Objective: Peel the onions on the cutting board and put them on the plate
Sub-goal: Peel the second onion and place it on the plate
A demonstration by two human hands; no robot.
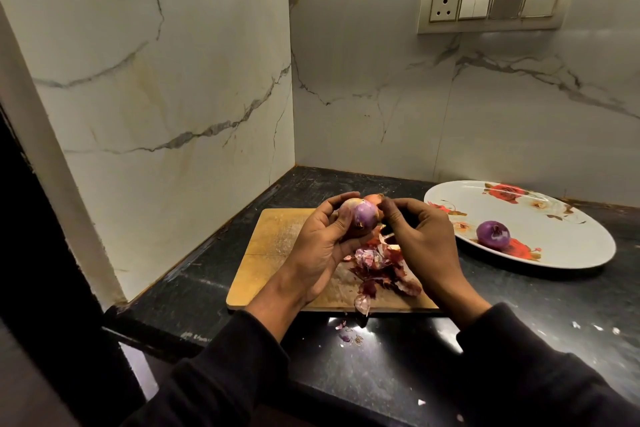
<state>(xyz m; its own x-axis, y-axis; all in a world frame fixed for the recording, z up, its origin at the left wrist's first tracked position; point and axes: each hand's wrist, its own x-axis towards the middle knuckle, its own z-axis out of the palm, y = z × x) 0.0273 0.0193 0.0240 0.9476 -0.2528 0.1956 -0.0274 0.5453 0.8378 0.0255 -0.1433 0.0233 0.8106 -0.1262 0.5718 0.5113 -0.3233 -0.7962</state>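
Observation:
My left hand [320, 246] grips a partly peeled purple onion [363, 215] above the wooden cutting board [273, 246]. My right hand [420, 236] is beside the onion with its fingers curled and its fingertips pinched together at the onion's right side; what they hold is too small to tell. Another onion [373, 199] with brown skin shows just behind the hands. A pile of red onion skins [381, 267] lies on the board under the hands. One peeled purple onion [493, 233] sits on the white flowered plate [568, 236] to the right.
The board and plate rest on a black counter [381, 357] set in a corner of marble walls. Small skin scraps [348, 333] lie on the counter in front of the board. A switch panel [495, 3] is on the back wall.

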